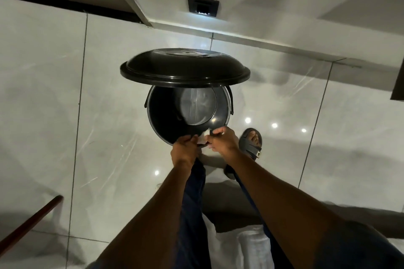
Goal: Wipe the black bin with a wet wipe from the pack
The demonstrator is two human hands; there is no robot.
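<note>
Together, left hand (184, 148) and right hand (220, 141) pinch the wet wipe (202, 138) against the black bin (166, 116) rim.

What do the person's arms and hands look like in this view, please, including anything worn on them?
Both forearms are bare down to the left hand and right hand. No gloves, watch or rings show. A dark sleeve edge appears only near the right elbow.

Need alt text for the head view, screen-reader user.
Two bare hands, left hand and right hand, hold a small white wipe at the near rim of an open black bin on a glossy tiled floor. Its lid stands raised behind; a sandalled foot is beside it.
</note>
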